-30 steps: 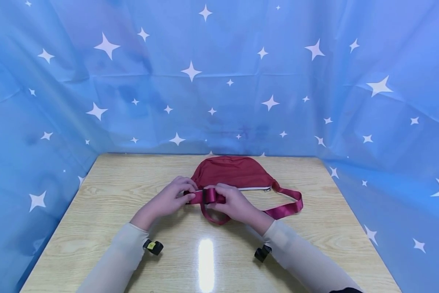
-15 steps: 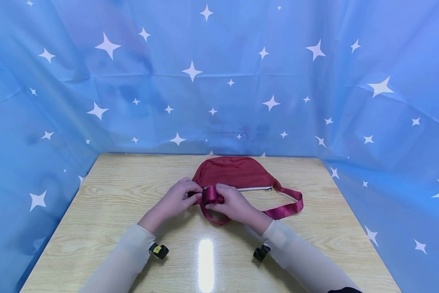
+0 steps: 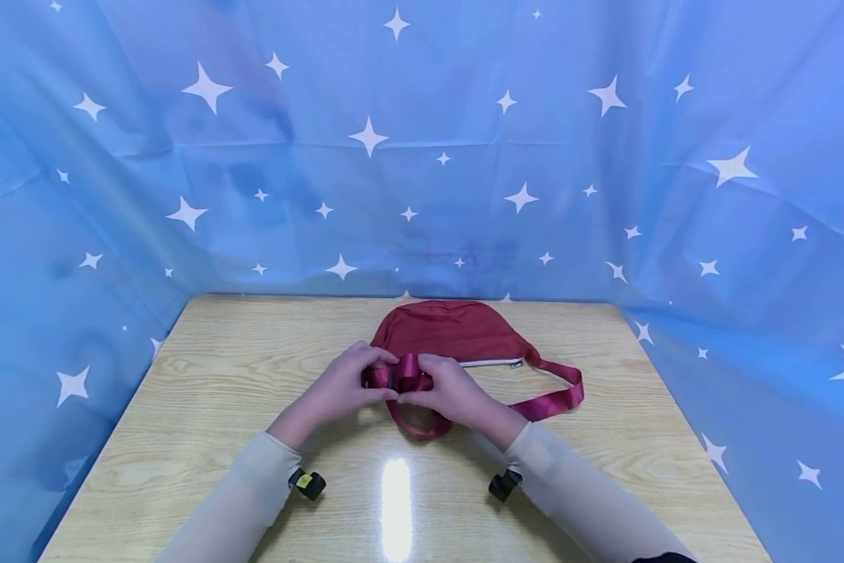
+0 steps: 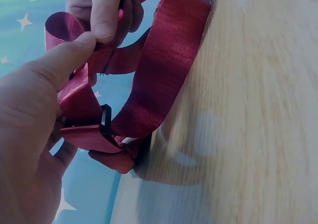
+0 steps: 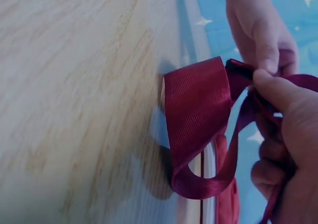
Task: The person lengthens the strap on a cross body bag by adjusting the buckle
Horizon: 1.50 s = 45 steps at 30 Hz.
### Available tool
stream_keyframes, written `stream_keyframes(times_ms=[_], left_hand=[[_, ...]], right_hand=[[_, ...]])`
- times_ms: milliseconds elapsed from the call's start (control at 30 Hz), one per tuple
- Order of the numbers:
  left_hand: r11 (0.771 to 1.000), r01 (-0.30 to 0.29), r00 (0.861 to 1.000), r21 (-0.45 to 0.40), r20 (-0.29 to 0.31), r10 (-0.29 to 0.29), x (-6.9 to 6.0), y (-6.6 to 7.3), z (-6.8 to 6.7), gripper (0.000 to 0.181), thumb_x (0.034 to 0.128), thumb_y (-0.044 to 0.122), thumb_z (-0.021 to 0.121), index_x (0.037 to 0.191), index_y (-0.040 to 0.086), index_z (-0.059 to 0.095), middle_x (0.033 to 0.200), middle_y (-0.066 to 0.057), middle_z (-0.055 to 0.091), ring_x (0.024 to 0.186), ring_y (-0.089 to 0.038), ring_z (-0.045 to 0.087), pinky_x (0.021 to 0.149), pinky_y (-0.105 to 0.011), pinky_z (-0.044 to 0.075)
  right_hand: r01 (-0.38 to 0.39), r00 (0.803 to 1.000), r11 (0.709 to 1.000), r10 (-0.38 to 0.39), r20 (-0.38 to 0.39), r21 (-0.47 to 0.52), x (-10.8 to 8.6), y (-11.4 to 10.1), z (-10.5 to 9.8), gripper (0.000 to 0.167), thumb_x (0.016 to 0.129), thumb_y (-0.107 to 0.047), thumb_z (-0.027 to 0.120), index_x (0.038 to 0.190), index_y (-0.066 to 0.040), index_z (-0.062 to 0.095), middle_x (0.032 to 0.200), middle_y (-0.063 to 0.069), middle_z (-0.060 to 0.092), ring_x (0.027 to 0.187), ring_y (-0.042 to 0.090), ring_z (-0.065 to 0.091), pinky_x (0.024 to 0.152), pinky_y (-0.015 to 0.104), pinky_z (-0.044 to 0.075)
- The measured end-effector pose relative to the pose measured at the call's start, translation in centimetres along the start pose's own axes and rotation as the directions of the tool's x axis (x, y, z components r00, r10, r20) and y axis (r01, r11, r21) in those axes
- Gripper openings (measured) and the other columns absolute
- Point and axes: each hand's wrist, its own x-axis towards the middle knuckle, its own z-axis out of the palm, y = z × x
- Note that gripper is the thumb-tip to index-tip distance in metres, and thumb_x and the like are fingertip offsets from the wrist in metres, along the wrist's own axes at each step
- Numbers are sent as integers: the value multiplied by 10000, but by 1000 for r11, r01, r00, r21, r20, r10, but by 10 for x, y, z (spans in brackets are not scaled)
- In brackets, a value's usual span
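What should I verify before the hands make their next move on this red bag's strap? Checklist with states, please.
1. Left hand gripping the strap: ok.
2. Right hand gripping the strap: ok.
3. Bag resting on the table: ok.
4. Strap laid out straight: not ok, it loops and bends.
5. Black slider visible: ok, in the left wrist view.
6. Zipper fully closed: cannot tell, part is hidden.

The right hand (image 5: 298, 134) pinches a shiny dark red strap (image 5: 198, 105) that bends into a big loop. The left hand (image 5: 263, 33) holds it too, close by. There's a wooden table (image 5: 74, 95) and a blue cloth (image 5: 212, 8) with white stars.
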Motion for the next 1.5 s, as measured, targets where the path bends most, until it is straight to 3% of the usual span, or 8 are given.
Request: stream_keyframes(times_ms=[167,300,567,767,933,1300,1500], left_hand=[[1000,6,1000,10,-15,-6,0,-1,0,497,875,283,984,1307,205,750,1058,48,597,947,-153,575,846,-371,538],[1000,-1,1000,14,-15,1,1,-1,0,496,877,261,982,1310,199,748,1060,52,601,952,-147,574,843,-369,543],[999,-33,999,31,-5,34,2,1,0,487,887,240,973,1311,162,744,1056,50,607,963,-139,563,831,-351,544],[999,-31,1000,42,-2,31,2,2,0,493,891,279,972,1314,170,744,1078,52,616,983,-138,569,850,-355,548],[998,-38,999,49,9,37,2,3,-1,498,886,307,975,1312,195,742,1064,61,611,975,-138,570,842,-359,547],[999,-45,998,9,33,45,2,-1,-3,467,909,341,953,1304,256,718,987,124,675,913,-128,616,831,-378,539],[999,-47,999,17,26,46,0,-3,-3,460,910,357,949,1300,278,719,996,124,678,929,-128,619,863,-404,536]], right_hand=[[-19,1000,1000,19,-10,22,-2,-2,-5,502,940,-375,920,1359,-242,676,1219,-96,674,1100,96,655,921,389,617],[54,996,999,-53,-70,6,-2,-8,-9,615,928,-401,927,1446,-224,646,1297,-101,632,1245,117,586,1020,498,595],[224,966,966,-238,-99,-132,3,-18,-14,489,915,-323,948,1309,-126,736,1184,-66,659,1131,143,562,918,489,582],[236,965,954,-253,-74,-183,6,-20,-15,480,906,-309,956,1305,-139,750,1142,-66,717,1068,131,580,955,438,523],[199,971,953,-223,-82,-227,3,-19,-16,409,913,-294,947,1262,-159,781,1120,-69,753,1061,131,609,992,436,502],[195,967,980,-198,-159,-37,-2,-11,-13,318,963,-232,905,1254,-153,805,1126,-75,748,1085,126,613,863,527,607],[247,946,969,-242,-214,-2,-5,-4,-14,319,961,-192,903,1265,-165,809,1167,-83,772,1120,145,612,896,432,597]])
